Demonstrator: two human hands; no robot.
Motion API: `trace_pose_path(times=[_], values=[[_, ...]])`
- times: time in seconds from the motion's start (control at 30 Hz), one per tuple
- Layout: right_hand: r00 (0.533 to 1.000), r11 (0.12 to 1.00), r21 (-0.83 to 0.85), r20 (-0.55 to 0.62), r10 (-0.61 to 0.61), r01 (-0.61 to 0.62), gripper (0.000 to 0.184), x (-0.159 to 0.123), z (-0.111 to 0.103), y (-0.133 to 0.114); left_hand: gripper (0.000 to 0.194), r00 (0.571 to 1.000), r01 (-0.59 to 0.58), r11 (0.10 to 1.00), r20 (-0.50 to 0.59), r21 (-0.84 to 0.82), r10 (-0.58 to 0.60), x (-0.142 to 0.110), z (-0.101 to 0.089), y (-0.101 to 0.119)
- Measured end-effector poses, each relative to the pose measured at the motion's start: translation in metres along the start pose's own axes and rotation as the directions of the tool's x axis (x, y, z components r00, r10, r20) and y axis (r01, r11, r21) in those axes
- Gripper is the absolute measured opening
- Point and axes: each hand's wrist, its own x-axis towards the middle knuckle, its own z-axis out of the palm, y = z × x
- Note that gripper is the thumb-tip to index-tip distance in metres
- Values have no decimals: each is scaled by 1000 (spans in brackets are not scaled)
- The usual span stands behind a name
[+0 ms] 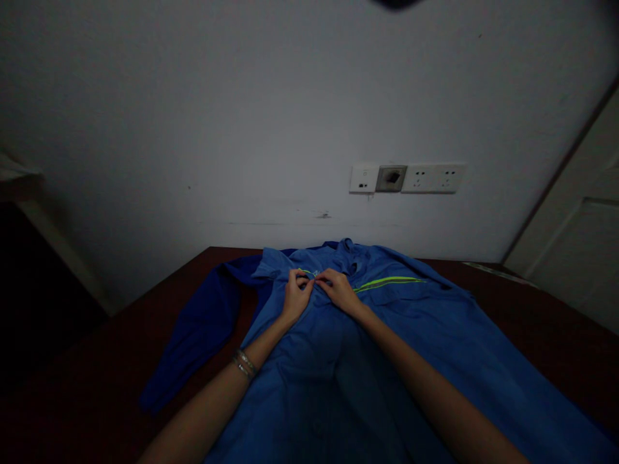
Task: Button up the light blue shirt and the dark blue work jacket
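Note:
A blue jacket [425, 341] with a yellow-green stripe [391, 281] across its chest lies spread out, its collar toward the wall. One darker blue sleeve [203, 335] stretches out to the left. My left hand [296, 295] pinches the jacket's front near the chest stripe, fingers closed on the cloth. Right beside it, my right hand [338, 289] also pinches the front, its fingertips meeting those of the left. Any small fastener between the fingertips is too dim and small to make out. Two bracelets [244, 364] circle my left wrist.
The jacket rests on a dark red-brown tabletop [130, 341] that meets a pale wall [217, 116]. Switches and a socket panel [434, 178] are set in the wall. A whitish panelled door [580, 225] stands at the right, and a dark piece of furniture [39, 277] at the left.

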Motion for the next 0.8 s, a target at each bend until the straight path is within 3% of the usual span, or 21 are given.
trace_pose_path(times=[0.2, 0.3, 0.37, 0.43, 0.5, 0.63, 0.8], values=[[1000, 999, 30, -12, 17, -17, 12, 1, 0, -2, 22, 1000, -15, 1000, 0, 16, 15, 0, 0, 0], [983, 968, 175, 5, 182, -180, 12, 6, -3, -3, 22, 1000, -12, 1000, 9, 22, 12, 0, 0, 2], [912, 863, 304, 48, 408, -403, 12, 11, -6, -5, 21, 1000, -25, 998, 12, 50, 25, 0, 0, 4], [790, 705, 390, 108, 604, -593, 9, 15, -10, -8, 21, 999, -43, 996, 11, 84, 42, -1, 0, 6], [686, 567, 435, 187, 703, -700, 6, 16, -13, -12, 20, 999, -50, 994, 14, 96, 49, -1, 0, 7], [556, 357, 472, 400, 728, -806, 9, 15, -12, -19, 21, 998, -66, 993, 23, 100, 64, -2, 1, 6], [477, 179, 536, 489, 730, -825, 10, 13, -10, -21, 18, 992, -120, 984, 51, 133, 114, -4, 0, 9]])
